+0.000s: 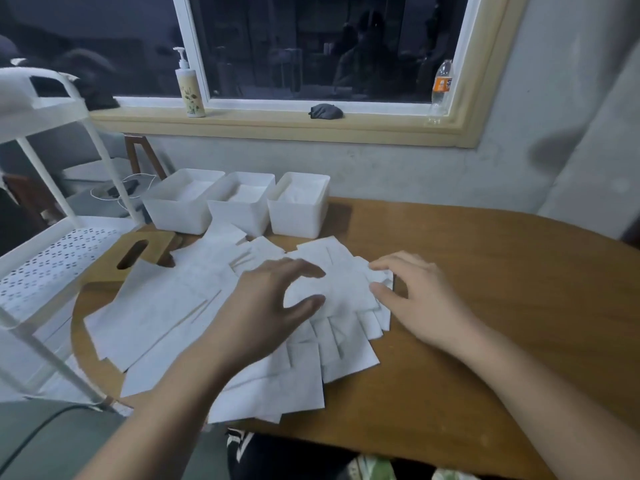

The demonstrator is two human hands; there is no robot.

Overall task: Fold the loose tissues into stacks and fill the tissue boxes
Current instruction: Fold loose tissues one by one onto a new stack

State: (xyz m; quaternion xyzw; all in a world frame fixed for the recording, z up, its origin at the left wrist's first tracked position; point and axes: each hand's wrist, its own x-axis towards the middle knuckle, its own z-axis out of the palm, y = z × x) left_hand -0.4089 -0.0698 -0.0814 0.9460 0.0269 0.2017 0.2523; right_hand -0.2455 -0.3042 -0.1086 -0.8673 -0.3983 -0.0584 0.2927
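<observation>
The room is dim. A soft shadow lies under the left hand (263,306) on the tissues (166,306). Beyond the hands the window (329,46) is dark, with faint reflections. Lines bend near the edges; details look slightly blurred.

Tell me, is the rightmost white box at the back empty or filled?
Filled, at least partly: white tissue shows in the rightmost white box, just under its rim. Depth: cannot tell.
</observation>
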